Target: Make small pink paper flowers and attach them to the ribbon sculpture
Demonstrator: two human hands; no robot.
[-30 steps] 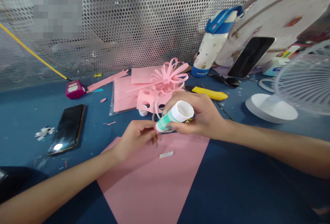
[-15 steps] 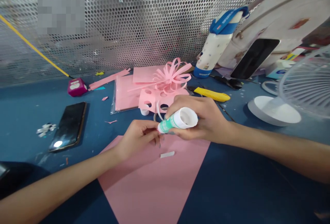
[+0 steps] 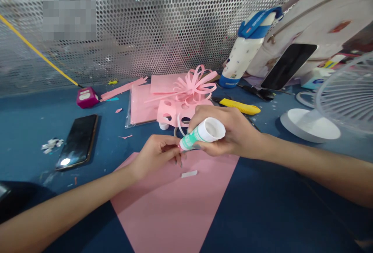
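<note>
My right hand is wrapped round a white and green glue stick, its wide white base facing up toward me. The glue stick's lower end meets the fingertips of my left hand. Those fingers are pinched on a tiny pink piece of paper, mostly hidden behind the fingertips and the glue stick. Below both hands a large pink sheet of paper lies on the blue table. A short white strip rests on the sheet.
Behind the hands are a pink paper-loop flower, punched pink paper, a white cap and a yellow cutter. A phone lies at left. A bottle, second phone and white fan stand at right.
The glue stick has tilted and shifted slightly up and to the right with my right hand. My left hand stays nearly still, pinching at the same place.
</note>
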